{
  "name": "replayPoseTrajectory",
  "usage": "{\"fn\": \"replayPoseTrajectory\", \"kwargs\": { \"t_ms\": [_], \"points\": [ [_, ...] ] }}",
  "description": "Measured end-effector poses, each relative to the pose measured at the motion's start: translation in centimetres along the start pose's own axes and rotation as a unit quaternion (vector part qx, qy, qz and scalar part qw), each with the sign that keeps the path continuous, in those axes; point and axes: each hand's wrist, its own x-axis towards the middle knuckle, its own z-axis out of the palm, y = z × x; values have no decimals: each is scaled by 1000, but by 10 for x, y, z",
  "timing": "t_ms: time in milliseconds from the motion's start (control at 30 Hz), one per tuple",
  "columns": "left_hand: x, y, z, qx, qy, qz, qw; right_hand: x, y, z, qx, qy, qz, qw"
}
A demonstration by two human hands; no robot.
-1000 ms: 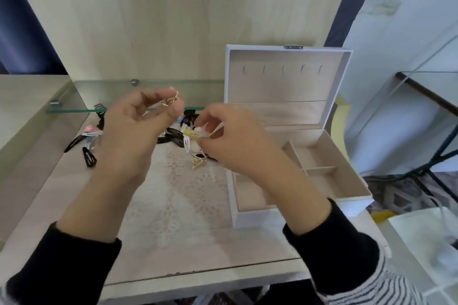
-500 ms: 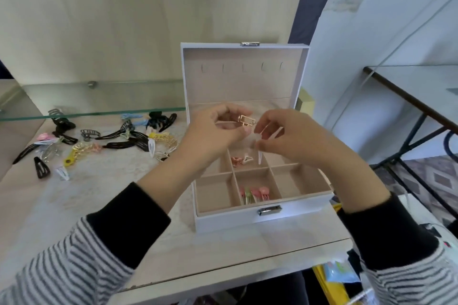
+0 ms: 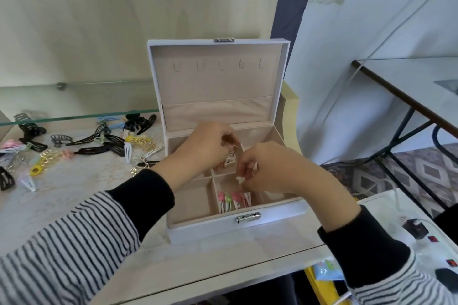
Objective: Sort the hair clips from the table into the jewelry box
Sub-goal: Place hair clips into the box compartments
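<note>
Velvety beige-lined jewelry box (image 3: 218, 226), rectangular.

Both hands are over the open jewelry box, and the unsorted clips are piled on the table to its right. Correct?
Not quite. The head view shows the unsorted clips lying left of the jewelry box, not right. Both the left hand and right hand are over the open box.

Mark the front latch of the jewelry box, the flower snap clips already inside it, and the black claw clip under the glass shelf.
front latch (image 3: 248, 217), head view, middle of the metal clasp.
flower snap clips (image 3: 234, 200), head view, on a pink flower top.
black claw clip (image 3: 137, 122), head view, on its dark body.
</note>
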Motion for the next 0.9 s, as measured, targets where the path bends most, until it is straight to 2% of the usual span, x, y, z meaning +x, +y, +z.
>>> {"fn": "replayPoseTrajectory", "kwargs": {
  "t_ms": [300,667,900],
  "points": [
    [8,-2,9,162,-6,75,984,2,-4,11,-117,30,-42,992],
    [11,-8,18,172,-17,53,984,5,-9,15,-151,16,-54,987],
    [14,-12,17,134,-35,40,989,3,-6,11,-148,-1,-30,989]
  ]
}}
